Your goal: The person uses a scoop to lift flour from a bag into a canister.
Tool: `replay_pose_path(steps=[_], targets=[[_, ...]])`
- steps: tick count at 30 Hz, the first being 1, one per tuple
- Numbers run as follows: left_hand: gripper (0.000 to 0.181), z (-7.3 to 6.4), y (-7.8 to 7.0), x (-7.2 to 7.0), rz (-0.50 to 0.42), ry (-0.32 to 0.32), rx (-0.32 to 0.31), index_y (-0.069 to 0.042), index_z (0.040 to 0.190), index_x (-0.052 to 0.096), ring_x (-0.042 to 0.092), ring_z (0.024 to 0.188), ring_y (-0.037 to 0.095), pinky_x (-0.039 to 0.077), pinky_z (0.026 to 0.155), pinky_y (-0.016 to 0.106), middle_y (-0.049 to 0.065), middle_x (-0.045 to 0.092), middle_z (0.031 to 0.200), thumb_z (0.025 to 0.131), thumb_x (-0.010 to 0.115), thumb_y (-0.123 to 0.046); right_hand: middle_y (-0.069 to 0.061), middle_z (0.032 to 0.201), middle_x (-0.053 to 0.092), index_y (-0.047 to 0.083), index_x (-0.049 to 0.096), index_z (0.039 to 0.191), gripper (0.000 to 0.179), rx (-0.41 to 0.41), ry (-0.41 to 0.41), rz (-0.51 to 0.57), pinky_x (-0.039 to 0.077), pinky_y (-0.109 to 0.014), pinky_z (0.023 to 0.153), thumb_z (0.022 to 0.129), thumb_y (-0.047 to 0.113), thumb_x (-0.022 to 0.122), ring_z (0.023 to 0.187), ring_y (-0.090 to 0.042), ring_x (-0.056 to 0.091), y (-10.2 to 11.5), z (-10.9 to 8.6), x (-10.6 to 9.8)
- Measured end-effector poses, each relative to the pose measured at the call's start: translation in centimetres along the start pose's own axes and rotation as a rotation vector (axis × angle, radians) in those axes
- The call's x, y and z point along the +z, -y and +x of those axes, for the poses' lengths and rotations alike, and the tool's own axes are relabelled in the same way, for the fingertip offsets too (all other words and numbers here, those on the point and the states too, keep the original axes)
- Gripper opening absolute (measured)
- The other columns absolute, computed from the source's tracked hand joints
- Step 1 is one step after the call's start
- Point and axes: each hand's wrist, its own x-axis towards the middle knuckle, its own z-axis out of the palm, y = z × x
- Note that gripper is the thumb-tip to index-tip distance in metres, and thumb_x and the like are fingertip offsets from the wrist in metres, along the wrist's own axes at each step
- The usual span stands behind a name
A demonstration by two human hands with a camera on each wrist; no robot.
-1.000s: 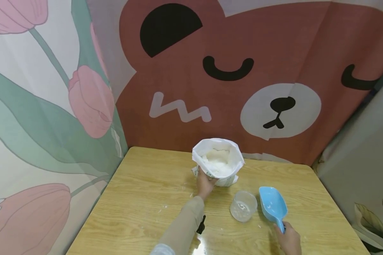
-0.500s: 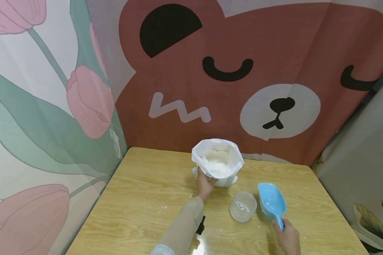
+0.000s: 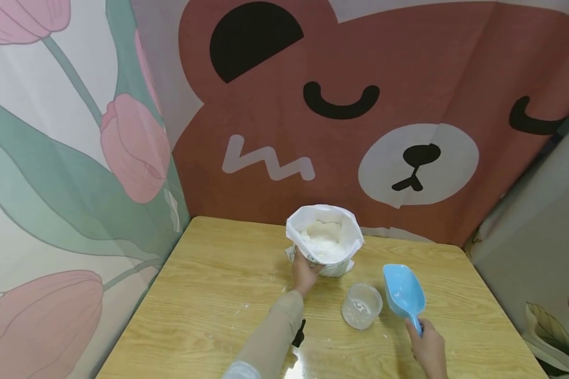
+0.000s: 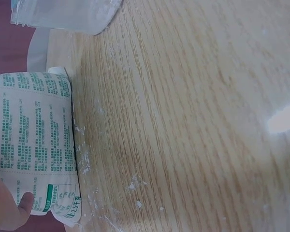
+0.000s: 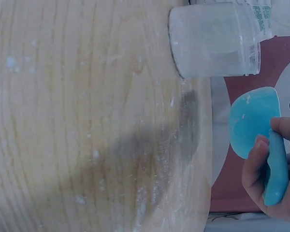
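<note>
An open white bag of white powder stands toward the back of the table. My left hand grips its front left side; green print covers the bag in the left wrist view. In my right hand is the handle of a blue scoop, held above the table at the right. The scoop's bowl looks empty. Between the bag and the scoop stands a clear plastic jar, its mouth upward. The right wrist view shows my fingers curled round the scoop handle.
White specks of powder are scattered over the wooden table. Behind the table hangs a cloth with a bear's face. A tulip-patterned cloth borders the left side. A black object shows beside my left forearm.
The blue scoop and my right hand have moved slightly forward, away from me. My left hand, the bag and the jar have stayed in place.
</note>
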Motion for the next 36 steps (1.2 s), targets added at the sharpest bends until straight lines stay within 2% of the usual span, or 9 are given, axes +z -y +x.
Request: replay_pose_path(steps=[4, 9, 16, 21, 25, 30, 36], targets=[[0.091, 0.0, 0.0, 0.0, -0.007, -0.003, 0.002, -0.009, 0.138, 0.021, 0.045, 0.114, 0.026, 0.037, 0.095, 0.037, 0.011, 0.045, 0.128, 0.067, 0.079, -0.015, -0.012, 0.065, 0.048, -0.02, 0.036, 0.111, 0.062, 0.009, 0.021, 0.027, 0.044, -0.026, 0.042, 0.093, 0.04, 0.039, 0.048, -0.015, 0.05, 0.2, 0.1, -0.1], [0.09, 0.1, -0.2, -0.1, 0.002, -0.017, 0.031, -0.009, 0.137, 0.022, 0.046, 0.112, 0.027, 0.039, 0.092, 0.039, 0.012, 0.046, 0.127, 0.068, 0.079, -0.016, -0.018, 0.072, 0.05, -0.018, 0.033, 0.114, 0.058, 0.036, 0.036, 0.105, 0.049, -0.028, 0.044, 0.093, 0.035, 0.044, 0.048, -0.015, 0.053, 0.6, 0.2, -0.4], [0.089, -0.1, -0.2, -0.4, -0.059, -0.014, 0.051, -0.006, 0.138, 0.022, 0.045, 0.113, 0.027, 0.037, 0.094, 0.04, 0.011, 0.044, 0.127, 0.068, 0.078, -0.011, -0.023, 0.083, 0.055, -0.014, 0.035, 0.114, 0.042, 0.028, 0.061, 0.177, 0.051, -0.03, 0.046, 0.09, 0.018, 0.048, 0.051, -0.018, 0.057, 2.1, -0.1, -1.3], [0.09, -0.2, -0.1, -0.3, -0.037, 0.007, 0.02, -0.01, 0.139, 0.021, 0.045, 0.113, 0.026, 0.039, 0.092, 0.04, 0.01, 0.044, 0.128, 0.069, 0.078, -0.015, -0.02, 0.084, 0.057, -0.014, 0.033, 0.119, 0.045, 0.017, 0.028, 0.181, 0.05, -0.03, 0.044, 0.09, 0.016, 0.049, 0.051, -0.017, 0.056, 3.6, -0.4, -2.2], [0.09, -0.3, -0.1, -0.2, -0.042, 0.013, 0.001, -0.011, 0.139, 0.021, 0.045, 0.113, 0.026, 0.039, 0.092, 0.041, 0.01, 0.044, 0.128, 0.068, 0.078, -0.015, -0.015, 0.08, 0.059, -0.013, 0.034, 0.122, 0.05, 0.027, 0.024, 0.191, 0.049, -0.028, 0.043, 0.091, 0.024, 0.049, 0.049, -0.016, 0.055, 4.9, -0.7, -3.0], [0.089, -0.4, -0.1, -0.1, -0.076, 0.011, 0.023, -0.008, 0.138, 0.022, 0.043, 0.115, 0.026, 0.036, 0.095, 0.038, 0.011, 0.043, 0.129, 0.068, 0.078, -0.012, -0.009, 0.075, 0.059, -0.012, 0.037, 0.122, 0.051, -0.01, 0.024, 0.195, 0.047, -0.027, 0.041, 0.093, 0.028, 0.046, 0.047, -0.016, 0.053, 6.5, -0.9, -3.8], [0.091, -0.3, -0.3, -0.3, -0.082, 0.002, 0.053, -0.006, 0.138, 0.02, 0.042, 0.116, 0.028, 0.034, 0.097, 0.039, 0.013, 0.042, 0.13, 0.068, 0.078, -0.012, -0.01, 0.075, 0.059, -0.01, 0.04, 0.121, 0.047, -0.064, 0.009, 0.181, 0.047, -0.027, 0.039, 0.093, 0.027, 0.048, 0.045, -0.015, 0.052, 8.3, -0.9, -4.5]])
